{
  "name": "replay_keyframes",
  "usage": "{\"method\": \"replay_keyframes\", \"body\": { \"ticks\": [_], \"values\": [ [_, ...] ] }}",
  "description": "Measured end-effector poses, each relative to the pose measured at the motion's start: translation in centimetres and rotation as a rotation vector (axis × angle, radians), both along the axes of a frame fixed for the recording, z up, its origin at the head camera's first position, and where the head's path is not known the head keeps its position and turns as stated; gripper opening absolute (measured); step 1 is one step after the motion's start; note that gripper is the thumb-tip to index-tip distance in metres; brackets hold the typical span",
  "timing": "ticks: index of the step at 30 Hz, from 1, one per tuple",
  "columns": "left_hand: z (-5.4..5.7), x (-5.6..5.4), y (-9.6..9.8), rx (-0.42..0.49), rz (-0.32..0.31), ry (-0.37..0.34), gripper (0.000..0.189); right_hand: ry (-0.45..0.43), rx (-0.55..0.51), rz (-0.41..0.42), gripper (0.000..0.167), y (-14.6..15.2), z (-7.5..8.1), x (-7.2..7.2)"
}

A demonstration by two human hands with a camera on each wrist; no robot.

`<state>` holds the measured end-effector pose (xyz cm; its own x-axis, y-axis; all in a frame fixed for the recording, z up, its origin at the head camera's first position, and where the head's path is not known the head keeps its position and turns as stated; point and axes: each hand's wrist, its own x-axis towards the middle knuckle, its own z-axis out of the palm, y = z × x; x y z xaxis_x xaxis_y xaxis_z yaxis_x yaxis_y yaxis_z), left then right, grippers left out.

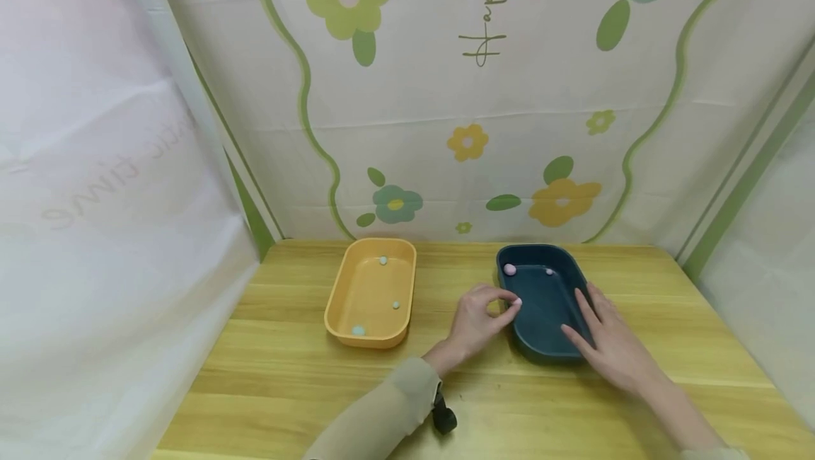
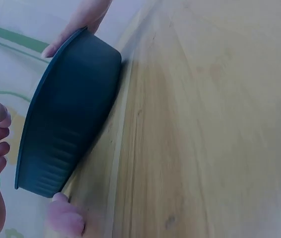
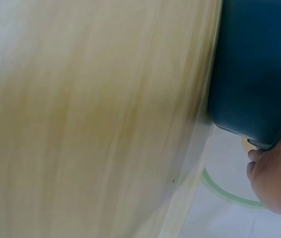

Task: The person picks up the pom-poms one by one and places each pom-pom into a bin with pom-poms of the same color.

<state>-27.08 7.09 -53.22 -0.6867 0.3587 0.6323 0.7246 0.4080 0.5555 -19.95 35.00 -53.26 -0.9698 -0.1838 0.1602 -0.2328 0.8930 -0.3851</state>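
Note:
My left hand (image 1: pixel 474 318) pinches a small pink ball (image 1: pixel 518 302) between thumb and forefinger, over the left rim of a dark blue tray (image 1: pixel 544 322). Inside that tray, toward its far end, lie a larger pink ball (image 1: pixel 510 269) and a tiny pink one (image 1: pixel 550 272). My right hand (image 1: pixel 614 350) rests on the tray's right rim, fingers fairly straight and spread. In the left wrist view, pink lumps (image 2: pixel 66 218) show near the tray's outer wall; the head view hides them behind my left hand. The right wrist view catches the tray's side (image 3: pixel 252 69) beside my right hand (image 3: pixel 274 173).
A yellow tray (image 1: pixel 369 340) stands to the left, with several pale green bits such as one flat piece (image 1: pixel 359 330) inside. The wooden table (image 1: pixel 286 375) ends at a flower-printed cloth (image 1: pixel 414 92) behind, with more cloth on both sides.

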Motion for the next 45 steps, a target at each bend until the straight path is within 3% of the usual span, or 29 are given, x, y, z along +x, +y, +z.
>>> {"method": "replay_keyframes", "body": {
  "ticks": [6,12,21,27,30,38,45],
  "values": [
    [0.0,-0.1,0.6,-0.015,-0.018,0.019,0.012,-0.001,-0.001,0.004,0.088,-0.1,0.2,0.0],
    [0.2,-0.4,1.5,-0.033,0.005,0.036,0.013,0.005,0.004,0.001,0.087,-0.1,0.1,-0.1],
    [0.6,-1.0,2.6,-0.114,0.030,0.161,0.013,0.012,0.001,-0.003,0.086,-0.1,0.1,-0.1],
    [0.5,-1.5,2.8,-0.185,0.054,0.276,0.011,0.004,0.001,-0.001,0.087,-0.2,0.1,-0.1],
    [0.3,-1.7,2.9,-0.200,0.060,0.298,0.010,0.001,-0.002,-0.003,0.087,-0.2,0.1,-0.2],
    [0.0,-1.9,3.1,-0.184,0.043,0.284,0.016,0.021,0.003,-0.008,0.085,-0.2,-0.1,0.0],
    [0.2,-1.5,2.2,-0.136,0.024,0.338,0.022,0.034,-0.009,-0.005,0.085,-0.2,-0.1,0.1]
  ]
}}
